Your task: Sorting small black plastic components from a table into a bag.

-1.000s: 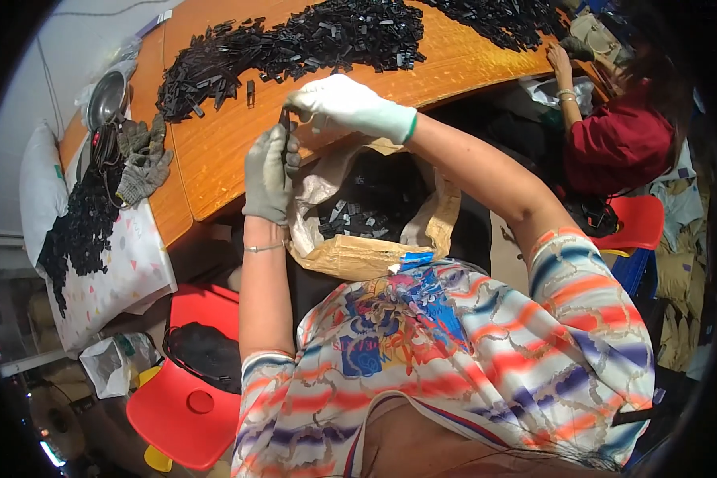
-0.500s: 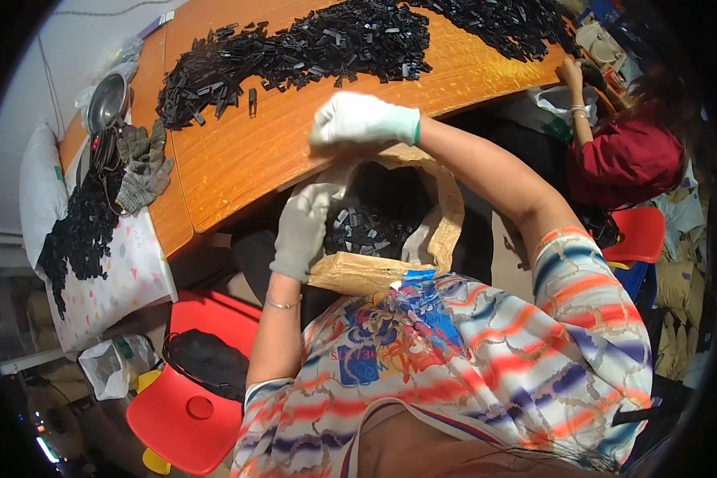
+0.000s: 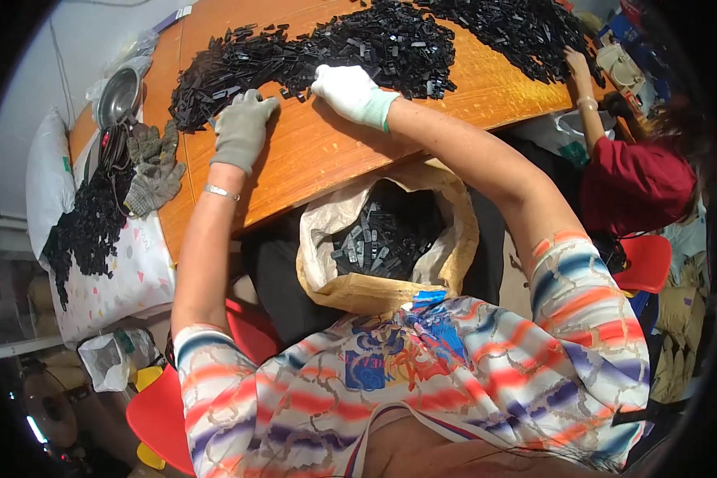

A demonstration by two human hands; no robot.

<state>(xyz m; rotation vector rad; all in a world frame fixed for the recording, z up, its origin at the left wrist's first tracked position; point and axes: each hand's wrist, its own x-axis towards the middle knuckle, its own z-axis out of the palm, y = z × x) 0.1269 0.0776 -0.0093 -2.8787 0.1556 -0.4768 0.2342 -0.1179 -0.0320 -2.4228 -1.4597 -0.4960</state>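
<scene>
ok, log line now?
grey-gloved left hand: at heaped black oblong pieces | white-gloved right hand: same | open tan sack: more inside

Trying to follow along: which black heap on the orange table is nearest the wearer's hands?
The left heap, with the left hand and right hand at its near edge; the right heap lies nearer the co-worker.

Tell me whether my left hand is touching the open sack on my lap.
Apart. The head view shows a stretch of bare orange table between your gloved left hand and the sack.
</scene>
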